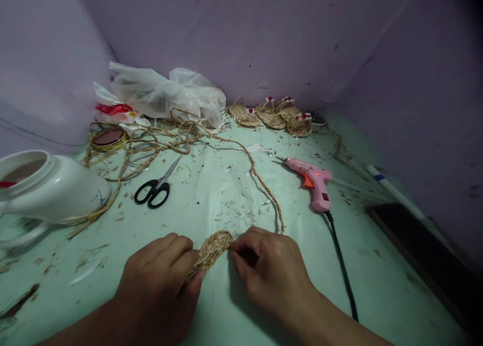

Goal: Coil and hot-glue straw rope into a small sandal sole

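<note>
A small flat coil of braided straw [216, 249] is tilted on edge between my hands, low in the view. My left hand [162, 275] is closed around its left side, hiding that part. Thumb and forefinger of my right hand [269, 265] pinch at the coil's right edge. A twisted straw cord [260, 177] runs from the tangle at the back left down behind my right hand; its join with the coil is hidden. Beyond my right hand lies a pink glue gun [313, 180] with a red light showing. Black-handled scissors [156, 187] lie partly opened beyond my left hand.
A white plastic jug [71, 185] lies on its side at left, near a round tin [109, 137]. At the back are a clear plastic bag [169, 96] and several straw coils with beads [271, 118]. A dark flat object [411, 255] is at right. Straw scraps litter the green surface.
</note>
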`<state>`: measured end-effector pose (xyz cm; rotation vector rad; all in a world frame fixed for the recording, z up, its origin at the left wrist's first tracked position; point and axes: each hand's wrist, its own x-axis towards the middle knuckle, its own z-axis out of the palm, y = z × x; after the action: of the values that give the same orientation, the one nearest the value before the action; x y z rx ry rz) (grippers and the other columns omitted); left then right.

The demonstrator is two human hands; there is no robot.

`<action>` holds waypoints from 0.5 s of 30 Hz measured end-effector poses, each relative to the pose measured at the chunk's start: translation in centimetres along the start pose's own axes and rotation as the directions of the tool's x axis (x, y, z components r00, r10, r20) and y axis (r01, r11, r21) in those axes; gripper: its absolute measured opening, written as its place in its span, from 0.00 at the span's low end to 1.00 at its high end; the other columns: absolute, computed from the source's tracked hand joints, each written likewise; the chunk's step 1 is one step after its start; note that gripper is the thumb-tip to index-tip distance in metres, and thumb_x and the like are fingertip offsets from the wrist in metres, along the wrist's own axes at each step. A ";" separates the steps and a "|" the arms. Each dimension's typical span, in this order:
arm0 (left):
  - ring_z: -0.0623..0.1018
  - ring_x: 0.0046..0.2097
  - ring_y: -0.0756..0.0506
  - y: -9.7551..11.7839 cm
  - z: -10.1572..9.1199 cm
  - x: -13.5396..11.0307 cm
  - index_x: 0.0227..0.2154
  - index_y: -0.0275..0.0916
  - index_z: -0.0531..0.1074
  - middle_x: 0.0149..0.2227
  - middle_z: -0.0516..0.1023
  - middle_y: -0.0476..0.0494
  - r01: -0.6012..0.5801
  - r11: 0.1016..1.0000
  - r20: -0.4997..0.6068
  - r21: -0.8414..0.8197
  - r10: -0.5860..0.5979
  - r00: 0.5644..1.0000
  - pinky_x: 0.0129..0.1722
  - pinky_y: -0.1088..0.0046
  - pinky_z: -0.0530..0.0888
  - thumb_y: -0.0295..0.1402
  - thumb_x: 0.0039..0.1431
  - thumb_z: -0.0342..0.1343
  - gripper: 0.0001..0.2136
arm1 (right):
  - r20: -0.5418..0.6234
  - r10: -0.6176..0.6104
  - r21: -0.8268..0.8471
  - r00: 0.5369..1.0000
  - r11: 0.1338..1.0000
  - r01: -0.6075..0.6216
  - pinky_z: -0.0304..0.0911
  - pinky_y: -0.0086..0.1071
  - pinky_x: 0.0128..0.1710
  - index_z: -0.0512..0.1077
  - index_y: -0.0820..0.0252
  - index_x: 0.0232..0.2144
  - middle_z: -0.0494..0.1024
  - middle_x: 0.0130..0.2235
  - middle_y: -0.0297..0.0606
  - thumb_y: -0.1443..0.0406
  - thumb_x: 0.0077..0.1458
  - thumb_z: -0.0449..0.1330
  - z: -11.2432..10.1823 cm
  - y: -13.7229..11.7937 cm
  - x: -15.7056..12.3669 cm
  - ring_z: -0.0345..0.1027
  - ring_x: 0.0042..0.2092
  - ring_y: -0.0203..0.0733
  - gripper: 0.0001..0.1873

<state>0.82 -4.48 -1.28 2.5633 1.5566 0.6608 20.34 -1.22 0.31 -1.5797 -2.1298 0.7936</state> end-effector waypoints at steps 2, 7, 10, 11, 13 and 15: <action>0.71 0.29 0.45 0.1 0.0 0.0 0.26 0.39 0.71 0.27 0.72 0.45 0.008 1.000 0.004 -0.006 -0.008 1.000 0.27 0.65 0.66 0.28 0.57 0.48 0.08 | -0.001 -0.041 0.010 0.999 0.999 0.041 0.57 0.32 0.26 0.76 0.60 0.23 0.78 0.26 0.38 0.71 0.47 0.57 0.2 0.2 0.0 0.70 0.27 0.41 0.08; 0.71 0.29 0.44 0.2 0.2 0.0 0.27 0.38 0.70 0.27 0.72 0.45 0.001 1.000 -0.015 -0.021 -0.001 1.000 0.26 0.65 0.66 0.26 0.56 0.49 0.07 | 0.047 -0.067 0.048 0.997 0.997 0.065 0.56 0.31 0.27 0.75 0.61 0.24 0.76 0.26 0.37 0.73 0.47 0.56 0.1 0.2 0.1 0.68 0.27 0.38 0.08; 0.70 0.29 0.44 0.3 0.3 0.0 0.28 0.38 0.71 0.28 0.71 0.45 0.016 0.999 -0.028 -0.041 -0.017 0.999 0.27 0.64 0.66 0.26 0.56 0.49 0.06 | 0.061 -0.051 0.084 0.997 0.995 0.046 0.57 0.30 0.27 0.74 0.62 0.23 0.75 0.26 0.37 0.74 0.47 0.57 0.0 0.0 0.2 0.67 0.26 0.37 0.08; 0.70 0.30 0.44 0.3 0.3 0.0 0.28 0.38 0.71 0.28 0.71 0.45 0.018 0.999 -0.033 -0.049 -0.020 0.999 0.27 0.64 0.66 0.26 0.56 0.49 0.06 | 0.067 -0.046 0.093 0.997 0.995 0.040 0.57 0.30 0.26 0.74 0.62 0.23 0.75 0.26 0.37 0.75 0.47 0.57 0.1 0.0 0.2 0.66 0.26 0.37 0.08; 0.70 0.30 0.44 0.3 0.4 0.0 0.29 0.38 0.71 0.28 0.72 0.44 0.021 0.998 -0.034 -0.062 -0.023 0.999 0.28 0.64 0.66 0.26 0.56 0.49 0.06 | 0.081 -0.037 0.105 0.996 0.994 0.028 0.57 0.31 0.27 0.74 0.63 0.22 0.75 0.25 0.38 0.75 0.46 0.57 0.1 -0.1 0.2 0.67 0.27 0.38 0.08; 0.70 0.30 0.44 0.3 0.4 -0.1 0.29 0.38 0.71 0.28 0.71 0.44 0.024 0.997 -0.033 -0.068 -0.027 0.999 0.28 0.64 0.66 0.26 0.56 0.49 0.06 | 0.092 -0.033 0.113 0.995 0.993 0.023 0.58 0.31 0.27 0.74 0.63 0.23 0.75 0.26 0.39 0.75 0.47 0.57 0.1 -0.2 0.2 0.67 0.27 0.38 0.08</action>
<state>1.20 -4.61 -1.57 2.4923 1.5466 0.7450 20.11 -1.06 0.34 -1.4795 -2.1271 0.9780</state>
